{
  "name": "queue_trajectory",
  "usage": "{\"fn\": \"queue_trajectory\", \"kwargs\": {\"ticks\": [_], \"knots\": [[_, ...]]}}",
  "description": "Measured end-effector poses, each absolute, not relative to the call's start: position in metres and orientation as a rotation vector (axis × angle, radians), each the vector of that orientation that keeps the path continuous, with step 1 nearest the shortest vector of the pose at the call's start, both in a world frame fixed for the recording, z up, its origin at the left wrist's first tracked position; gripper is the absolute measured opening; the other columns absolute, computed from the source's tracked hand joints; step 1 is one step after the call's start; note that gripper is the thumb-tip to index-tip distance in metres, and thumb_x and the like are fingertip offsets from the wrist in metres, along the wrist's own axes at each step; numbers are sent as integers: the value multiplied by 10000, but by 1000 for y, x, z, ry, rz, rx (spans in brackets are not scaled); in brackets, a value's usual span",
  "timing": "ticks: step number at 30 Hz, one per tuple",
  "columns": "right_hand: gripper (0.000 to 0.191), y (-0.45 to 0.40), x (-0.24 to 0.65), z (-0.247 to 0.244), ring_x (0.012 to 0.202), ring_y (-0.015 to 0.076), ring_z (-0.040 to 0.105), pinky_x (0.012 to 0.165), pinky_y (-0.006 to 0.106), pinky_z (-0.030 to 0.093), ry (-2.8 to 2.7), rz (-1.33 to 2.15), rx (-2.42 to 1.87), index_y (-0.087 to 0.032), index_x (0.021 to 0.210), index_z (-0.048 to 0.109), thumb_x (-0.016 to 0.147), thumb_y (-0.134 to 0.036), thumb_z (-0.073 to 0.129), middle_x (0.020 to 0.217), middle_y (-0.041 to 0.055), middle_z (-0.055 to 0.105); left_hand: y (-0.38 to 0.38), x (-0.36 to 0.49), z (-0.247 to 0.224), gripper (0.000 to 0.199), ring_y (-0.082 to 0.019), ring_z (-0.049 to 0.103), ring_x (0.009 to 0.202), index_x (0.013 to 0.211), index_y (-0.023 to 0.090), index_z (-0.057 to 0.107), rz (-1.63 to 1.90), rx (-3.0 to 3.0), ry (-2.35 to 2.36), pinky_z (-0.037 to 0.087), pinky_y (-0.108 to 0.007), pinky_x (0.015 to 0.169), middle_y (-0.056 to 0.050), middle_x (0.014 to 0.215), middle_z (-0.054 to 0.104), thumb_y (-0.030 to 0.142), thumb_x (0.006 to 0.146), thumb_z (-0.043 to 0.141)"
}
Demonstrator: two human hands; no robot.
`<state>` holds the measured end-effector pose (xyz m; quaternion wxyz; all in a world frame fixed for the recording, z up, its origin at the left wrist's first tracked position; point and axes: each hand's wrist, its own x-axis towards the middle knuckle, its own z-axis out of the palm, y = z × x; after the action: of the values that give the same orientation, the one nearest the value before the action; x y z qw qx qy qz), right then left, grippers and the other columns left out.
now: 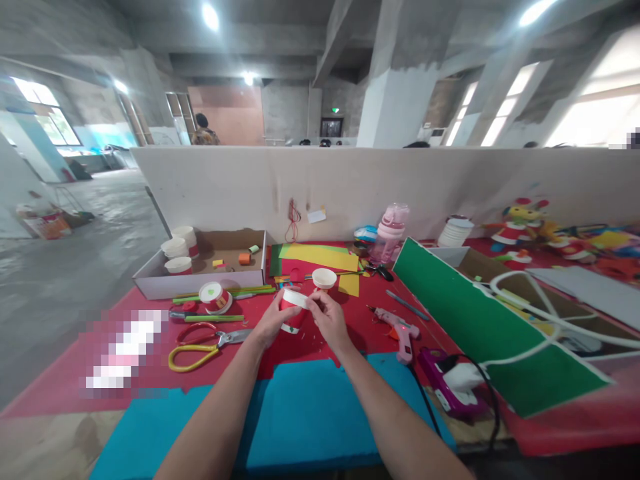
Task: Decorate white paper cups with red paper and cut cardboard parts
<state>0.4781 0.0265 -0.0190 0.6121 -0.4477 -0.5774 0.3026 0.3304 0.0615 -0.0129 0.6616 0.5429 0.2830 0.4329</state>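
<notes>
A red and white paper cup (pixel 294 303) is held over the red-covered table by my left hand (pixel 270 320), its fingers wrapped around the side. The fingers of my right hand (pixel 327 319) are pinched at the cup's white band on its right side. Whether a separate strip is in that pinch is too small to tell. Just behind my hands stands another paper cup (pixel 324 279), its white mouth facing up. To the left lies a red and white cup (pixel 215 298) with a green mark on top. Scissors (pixel 217 343) with red and yellow handles rest near my left forearm.
A pink glue gun (pixel 400 330) and a purple power strip (pixel 450 387) with cables lie to the right. A green board (pixel 480 320) leans beside a box. At left, a white-sided box (pixel 200 283) holds cups. Yellow paper (pixel 320 259) and a pink bottle (pixel 391 230) are behind.
</notes>
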Motion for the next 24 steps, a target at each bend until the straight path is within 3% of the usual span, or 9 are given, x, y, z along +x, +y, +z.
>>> {"fn": "queue_trajectory", "kwargs": {"ticks": [5, 10, 16, 20, 24], "knots": [[318, 27, 471, -23, 437, 86, 318, 409, 220, 234, -1094, 909, -992, -208, 695, 513, 820, -497, 553, 523, -65, 362, 63, 336, -18, 502, -184, 605, 850, 1106, 185, 550, 1057, 1359, 758, 474, -268, 754, -35, 920, 639, 313, 658, 736], [365, 28, 471, -24, 458, 90, 336, 434, 221, 280, -990, 917, -966, -203, 636, 478, 808, -514, 562, 513, -62, 355, 64, 340, -23, 495, -173, 602, 821, 1125, 190, 527, 1073, 1430, 772, 469, -271, 737, -38, 948, 639, 307, 684, 719], [364, 36, 479, -23, 447, 85, 349, 432, 228, 307, -862, 997, -930, -191, 664, 551, 750, -538, 616, 544, -40, 443, 61, 341, -22, 548, -180, 600, 887, 1130, 197, 544, 1100, 1430, 734, 460, -267, 778, -48, 1023, 642, 305, 640, 763], [292, 34, 488, -17, 546, 107, 456, 510, 227, 365, -1072, 1049, -887, -202, 822, 628, 808, -490, 584, 623, -24, 531, 60, 340, -20, 582, -166, 618, 738, 1196, 191, 497, 977, 1135, 626, 480, -272, 647, -61, 955, 651, 399, 699, 718], [291, 30, 494, -12, 552, 103, 455, 499, 217, 354, -1216, 1123, -848, -227, 971, 620, 819, -471, 579, 659, -38, 537, 59, 342, -24, 527, -161, 624, 679, 1158, 158, 509, 947, 980, 551, 496, -282, 623, -75, 889, 664, 447, 748, 674]]}}
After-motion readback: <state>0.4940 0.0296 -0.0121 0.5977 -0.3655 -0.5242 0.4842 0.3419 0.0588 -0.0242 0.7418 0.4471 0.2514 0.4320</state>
